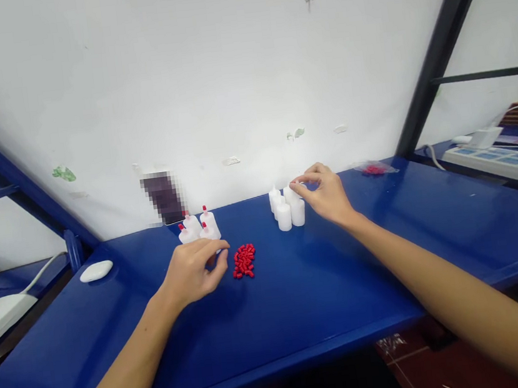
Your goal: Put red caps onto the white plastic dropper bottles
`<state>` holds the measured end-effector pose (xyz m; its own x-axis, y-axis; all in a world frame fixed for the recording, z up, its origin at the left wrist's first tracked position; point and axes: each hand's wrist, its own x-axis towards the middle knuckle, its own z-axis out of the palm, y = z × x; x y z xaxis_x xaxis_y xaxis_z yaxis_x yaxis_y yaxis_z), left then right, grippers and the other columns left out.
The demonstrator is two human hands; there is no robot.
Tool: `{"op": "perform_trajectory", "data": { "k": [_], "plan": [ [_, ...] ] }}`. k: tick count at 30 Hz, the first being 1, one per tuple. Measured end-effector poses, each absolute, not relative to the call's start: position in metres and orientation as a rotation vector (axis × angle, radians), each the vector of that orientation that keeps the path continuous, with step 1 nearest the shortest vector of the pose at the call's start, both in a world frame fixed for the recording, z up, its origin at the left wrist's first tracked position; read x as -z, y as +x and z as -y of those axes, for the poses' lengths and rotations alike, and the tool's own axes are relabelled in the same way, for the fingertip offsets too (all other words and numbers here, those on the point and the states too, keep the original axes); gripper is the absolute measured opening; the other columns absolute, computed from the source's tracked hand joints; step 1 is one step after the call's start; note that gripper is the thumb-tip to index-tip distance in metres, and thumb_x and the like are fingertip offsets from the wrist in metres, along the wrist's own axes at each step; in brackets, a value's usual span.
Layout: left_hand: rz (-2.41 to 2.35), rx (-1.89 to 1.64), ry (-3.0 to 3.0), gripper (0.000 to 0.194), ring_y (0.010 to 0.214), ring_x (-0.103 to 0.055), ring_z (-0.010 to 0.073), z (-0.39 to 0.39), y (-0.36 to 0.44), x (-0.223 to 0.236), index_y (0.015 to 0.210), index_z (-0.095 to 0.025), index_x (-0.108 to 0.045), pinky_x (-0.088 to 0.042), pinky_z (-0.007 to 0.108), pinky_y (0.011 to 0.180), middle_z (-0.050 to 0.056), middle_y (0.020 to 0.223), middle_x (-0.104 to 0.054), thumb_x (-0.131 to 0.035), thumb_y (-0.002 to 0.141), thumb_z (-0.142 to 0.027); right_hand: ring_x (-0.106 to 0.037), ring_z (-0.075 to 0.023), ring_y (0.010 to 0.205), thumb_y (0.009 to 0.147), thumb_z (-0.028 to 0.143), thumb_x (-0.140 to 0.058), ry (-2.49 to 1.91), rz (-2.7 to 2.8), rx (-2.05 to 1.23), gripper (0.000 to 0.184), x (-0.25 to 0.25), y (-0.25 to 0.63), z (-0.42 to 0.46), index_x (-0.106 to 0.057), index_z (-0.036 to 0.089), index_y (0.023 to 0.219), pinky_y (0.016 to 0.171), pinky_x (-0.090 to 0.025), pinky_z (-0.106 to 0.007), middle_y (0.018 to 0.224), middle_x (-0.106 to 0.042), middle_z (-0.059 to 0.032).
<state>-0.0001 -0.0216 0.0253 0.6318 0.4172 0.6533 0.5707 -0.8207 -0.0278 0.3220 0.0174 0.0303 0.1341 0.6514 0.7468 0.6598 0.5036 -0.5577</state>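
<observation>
My left hand point(196, 269) hovers just left of a pile of small red caps point(244, 260), its thumb and index fingertips nearly together. Whether a cap is between them I cannot make out. Behind that hand stand several white squeeze bottles point(208, 218) with red caps on their nozzles, partly hidden by it. My right hand point(324, 193) is closed at the top of a white bottle point(288, 193) in the right-hand cluster, thumb and index finger pinching its tip. Other white bottles point(284, 216) without red caps stand upright around it.
A smooth white oval object point(96, 271) lies on the blue table point(277, 343) at left. Near the wall at right is a clear bag of red pieces point(374, 169). Power strips point(509, 157) lie beyond the black frame post point(433, 78); a blue post point(21, 179) rises at left.
</observation>
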Motion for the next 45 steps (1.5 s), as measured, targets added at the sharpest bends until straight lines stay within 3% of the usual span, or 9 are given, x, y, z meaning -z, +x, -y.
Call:
{"op": "perform_trajectory", "data": {
  "k": [3, 10, 19, 27, 33, 36, 41, 43, 45],
  "plan": [
    [0.883, 0.803, -2.767, 0.018, 0.051, -0.051, 0.0106, 0.029, 0.010, -0.025, 0.084, -0.017, -0.067, -0.039, 0.023, 0.055, -0.002, 0.057, -0.057, -0.051, 0.090, -0.024, -0.055, -0.0165, 0.066, 0.082, 0.035, -0.065, -1.256, 1.599, -0.030, 0.020, -0.031, 0.321, -0.016, -0.076, 0.018, 0.082, 0.067, -0.042, -0.032, 0.073, -0.061, -0.0021],
    [1.011, 0.566, -3.018, 0.019, 0.047, -0.043, 0.0096, 0.036, 0.024, -0.022, 0.073, -0.018, -0.065, -0.033, 0.023, 0.051, -0.003, 0.055, -0.052, -0.053, 0.086, -0.023, -0.056, -0.0159, 0.060, 0.082, 0.037, -0.061, -1.439, 1.613, 0.000, 0.024, -0.029, 0.322, -0.017, -0.074, 0.017, 0.079, 0.064, -0.038, -0.030, 0.062, -0.063, -0.0009],
    [1.082, 0.584, -3.004, 0.016, 0.047, -0.044, 0.0094, 0.036, 0.022, -0.022, 0.085, -0.019, -0.070, -0.035, 0.022, 0.053, -0.005, 0.054, -0.051, -0.055, 0.086, -0.022, -0.054, -0.0158, 0.055, 0.079, 0.037, -0.060, -1.514, 1.682, -0.049, 0.025, -0.030, 0.323, -0.017, -0.072, 0.016, 0.074, 0.060, -0.038, -0.029, 0.056, -0.059, -0.0007],
    [1.033, 0.495, -3.011, 0.024, 0.051, -0.053, 0.0109, 0.035, 0.021, -0.021, 0.106, -0.020, -0.071, -0.039, 0.023, 0.056, -0.002, 0.062, -0.063, -0.057, 0.087, -0.024, -0.045, -0.0120, 0.049, 0.076, 0.027, -0.055, -1.405, 1.736, -0.088, 0.018, -0.030, 0.320, -0.009, -0.060, 0.017, 0.062, 0.056, -0.034, -0.027, 0.052, -0.053, 0.0022],
    [0.953, 0.391, -3.079, 0.021, 0.057, -0.056, 0.0112, 0.034, 0.022, -0.021, 0.103, -0.021, -0.072, -0.042, 0.023, 0.060, 0.000, 0.075, -0.070, -0.056, 0.090, -0.024, -0.037, -0.0090, 0.047, 0.071, 0.020, -0.051, -1.164, 1.784, -0.213, 0.018, -0.027, 0.312, 0.001, -0.044, 0.019, 0.054, 0.050, -0.028, -0.025, 0.049, -0.042, 0.0050],
    [0.921, 0.371, -3.100, 0.019, 0.057, -0.056, 0.0104, 0.035, 0.023, -0.021, 0.098, -0.020, -0.073, -0.041, 0.023, 0.060, 0.000, 0.077, -0.071, -0.056, 0.092, -0.022, -0.033, -0.0082, 0.046, 0.072, 0.020, -0.052, -1.020, 1.847, -0.370, 0.019, -0.024, 0.299, 0.010, -0.046, 0.019, 0.055, 0.048, -0.026, -0.024, 0.048, -0.037, 0.0063],
    [0.862, 0.489, -3.072, 0.015, 0.059, -0.055, 0.0106, 0.035, 0.026, -0.016, 0.091, -0.019, -0.071, -0.039, 0.024, 0.057, 0.001, 0.077, -0.067, -0.056, 0.092, -0.022, -0.028, -0.0082, 0.047, 0.080, 0.024, -0.058, -0.883, 1.921, -0.607, 0.008, -0.016, 0.271, 0.026, -0.059, 0.017, 0.078, 0.048, -0.026, -0.023, 0.051, -0.030, 0.0095],
    [0.835, 0.658, -3.038, 0.013, 0.063, -0.056, 0.0115, 0.034, 0.027, -0.013, 0.093, -0.018, -0.069, -0.041, 0.024, 0.059, 0.002, 0.080, -0.065, -0.057, 0.092, -0.022, -0.033, -0.0093, 0.049, 0.087, 0.028, -0.055, -0.883, 1.999, -0.657, 0.013, -0.013, 0.265, 0.029, -0.062, 0.017, 0.085, 0.051, -0.027, -0.024, 0.053, -0.036, 0.0080],
    [0.834, 0.915, -2.989, 0.011, 0.068, -0.057, 0.0120, 0.034, 0.030, -0.010, 0.095, -0.018, -0.068, -0.043, 0.024, 0.062, 0.003, 0.084, -0.064, -0.059, 0.091, -0.021, -0.041, -0.0109, 0.055, 0.094, 0.034, -0.049, -0.871, 2.082, -0.679, 0.027, -0.012, 0.262, 0.029, -0.062, 0.016, 0.079, 0.055, -0.031, -0.025, 0.059, -0.048, 0.0038]
  ]
}}
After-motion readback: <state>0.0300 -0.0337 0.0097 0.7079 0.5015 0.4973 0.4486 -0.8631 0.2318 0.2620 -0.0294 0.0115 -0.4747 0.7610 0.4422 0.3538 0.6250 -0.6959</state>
